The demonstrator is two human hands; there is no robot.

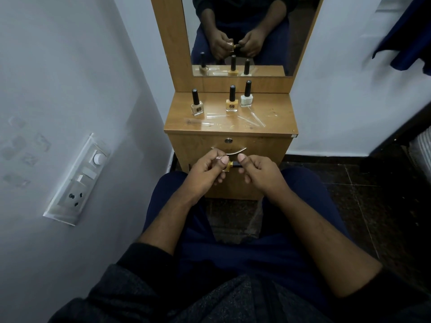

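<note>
I sit facing a small wooden dresser (184,128). My left hand (205,172) grips a small yellow nail polish bottle (227,166) lying sideways, just above my knees. My right hand (261,174) pinches the bottle's black cap (236,164), thumb on top. Most of the bottle is hidden by my fingers. Three more nail polish bottles with black caps stand on the dresser top: a beige bottle (197,108) at the left, a yellow bottle (231,104) in the middle and a white bottle (246,99) to its right.
Clear plastic wrappers (250,118) lie on the dresser top. A mirror (245,31) rises behind it. The drawer has a lock (228,140) and a curved metal handle (235,152). A switch and socket panel (77,180) is on the left wall. Dark cloth (405,38) hangs upper right.
</note>
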